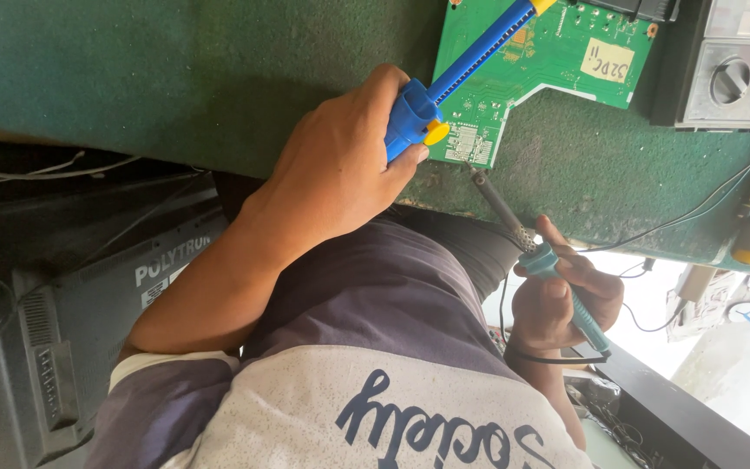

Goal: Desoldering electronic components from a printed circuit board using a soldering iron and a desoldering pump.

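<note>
Solder work fills the middle of the frame. The left hand [336, 178] is wrapped tight around the body of a blue pump [457, 74] with yellow ends, thumb by its yellow button, the long barrel pointing toward the top centre across a green circuit board [557, 52]. The right hand [562, 300], lower right, pinches the teal grip of a soldering iron [523, 239], its metal tip resting at the board's lower corner. The board lies flat on a green mat [175, 69], top centre. It looks light, thin and stiff but fragile, best held by its bare edges. The iron's metal end is likely hot, so only the grip is safe. A grey box [735, 65] sits upper right.
</note>
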